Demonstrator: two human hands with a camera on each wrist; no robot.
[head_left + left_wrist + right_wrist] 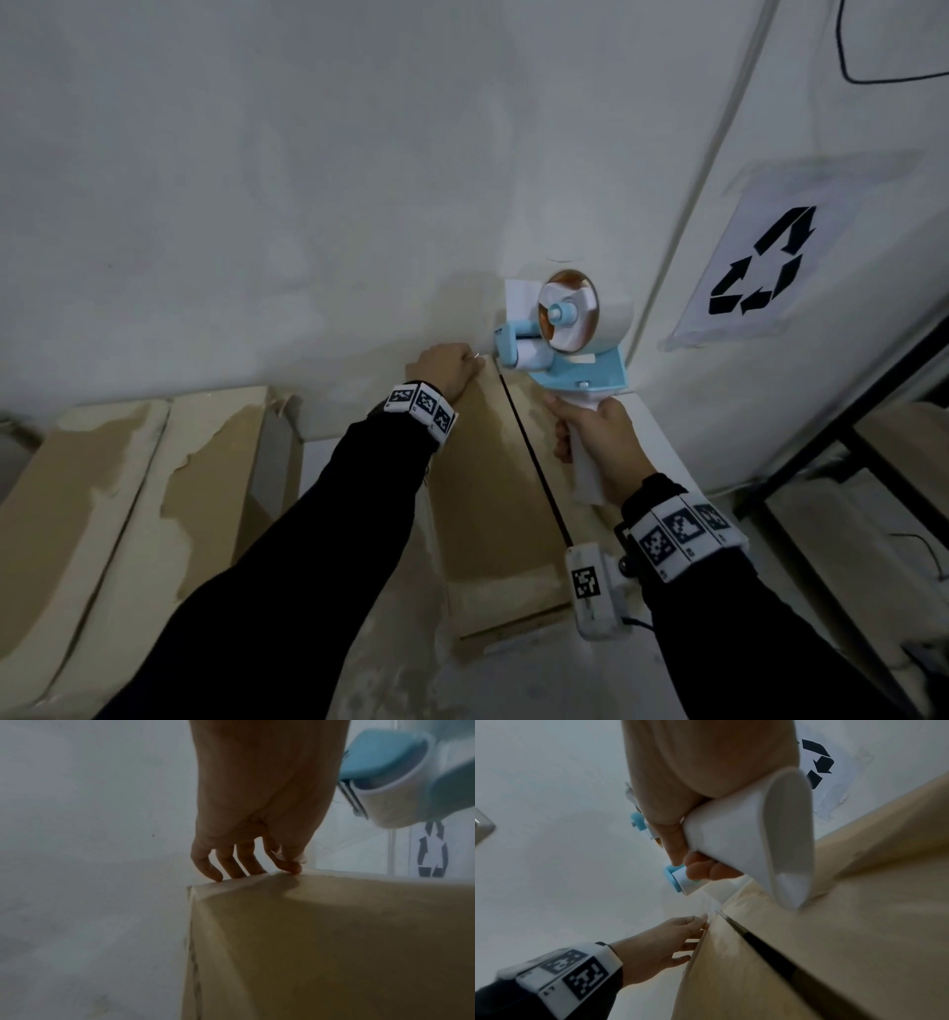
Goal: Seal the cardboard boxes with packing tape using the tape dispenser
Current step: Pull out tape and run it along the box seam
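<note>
A brown cardboard box [488, 488] lies in front of me against the wall, with a dark open seam [534, 462] between its top flaps. My right hand [595, 437] grips the white handle of the blue and white tape dispenser [565, 329], whose front hangs just above the far end of the seam. My left hand [452, 365] rests on the box's far edge [321, 943]. Its thumb and forefinger pinch the clear tape end [293, 856] there, right beside the dispenser's toothed blade [352, 801]. A short strip of tape [713, 902] runs from the roller down to that edge.
Two more cardboard boxes [154, 488] with torn, patchy tops stand to the left. A white wall is directly behind, with a recycling sign [755, 262] taped to it at the right. A black frame [847, 421] and more cardboard [898, 447] stand at far right.
</note>
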